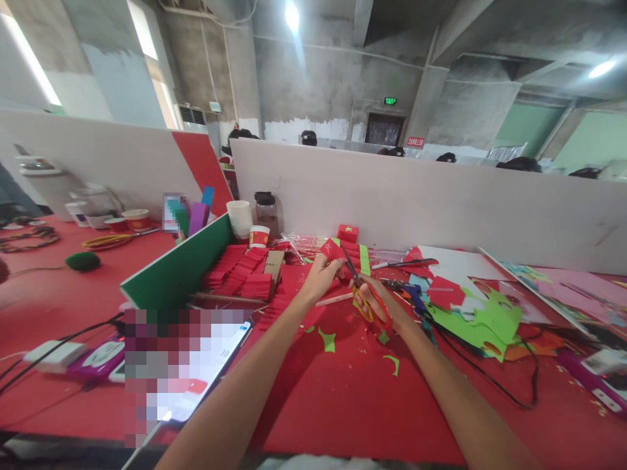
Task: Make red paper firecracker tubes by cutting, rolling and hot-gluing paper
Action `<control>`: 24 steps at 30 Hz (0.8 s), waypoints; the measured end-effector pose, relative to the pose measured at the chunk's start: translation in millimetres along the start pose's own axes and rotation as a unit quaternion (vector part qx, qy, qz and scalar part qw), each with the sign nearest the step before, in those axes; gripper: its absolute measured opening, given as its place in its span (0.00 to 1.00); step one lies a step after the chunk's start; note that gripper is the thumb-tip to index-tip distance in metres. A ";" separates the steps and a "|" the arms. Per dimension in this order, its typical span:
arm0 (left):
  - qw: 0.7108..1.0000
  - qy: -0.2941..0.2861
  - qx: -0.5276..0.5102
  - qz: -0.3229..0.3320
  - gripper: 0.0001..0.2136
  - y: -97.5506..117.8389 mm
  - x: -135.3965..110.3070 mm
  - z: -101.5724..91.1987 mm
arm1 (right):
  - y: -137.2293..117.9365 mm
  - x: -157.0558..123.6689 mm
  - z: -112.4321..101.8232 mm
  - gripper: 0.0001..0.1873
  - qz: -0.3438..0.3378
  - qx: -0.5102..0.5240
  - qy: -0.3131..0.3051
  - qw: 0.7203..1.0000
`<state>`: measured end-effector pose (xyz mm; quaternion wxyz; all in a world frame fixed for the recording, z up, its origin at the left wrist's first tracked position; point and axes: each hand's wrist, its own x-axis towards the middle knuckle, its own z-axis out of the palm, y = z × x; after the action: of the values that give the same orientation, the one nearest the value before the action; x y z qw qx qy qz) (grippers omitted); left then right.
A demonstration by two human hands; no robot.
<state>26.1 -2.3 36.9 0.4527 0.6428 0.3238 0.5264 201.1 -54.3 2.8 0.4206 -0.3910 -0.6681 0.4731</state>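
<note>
My right hand point(375, 301) is closed through the red and yellow handles of a pair of scissors point(360, 284), whose dark blades point up and away from me. My left hand point(321, 274) pinches a small red paper piece point(332, 249) just left of the blades. Both hands hover over the red table point(343, 391). A green paper strip point(364, 259) lies just behind the scissors.
Stacks of folded red paper point(242, 271) lie left of my hands beside a green board point(179, 267). Green and red paper cut-offs point(477, 313) and a black cable point(490, 375) lie to the right. A phone point(196, 365) rests at the front left. White partitions point(441, 202) stand behind.
</note>
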 end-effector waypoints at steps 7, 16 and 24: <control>1.000 -0.004 0.012 0.006 0.15 0.0 0.4 0.7 | -2.6 0.3 -0.2 0.30 -0.003 -0.036 0.020 0.999; 1.000 -0.009 -0.026 -0.005 0.15 5.4 -2.3 3.6 | 0.0 1.6 0.8 0.28 -0.021 -0.042 0.040 0.998; 0.997 0.013 -0.069 -0.028 0.10 4.6 -4.6 8.2 | -3.1 1.9 3.7 0.29 -0.027 -0.037 0.042 0.998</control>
<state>32.7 -10.2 39.0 0.5066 0.5933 0.3105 0.5431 196.7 -54.5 5.3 0.4459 -0.4077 -0.6775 0.4194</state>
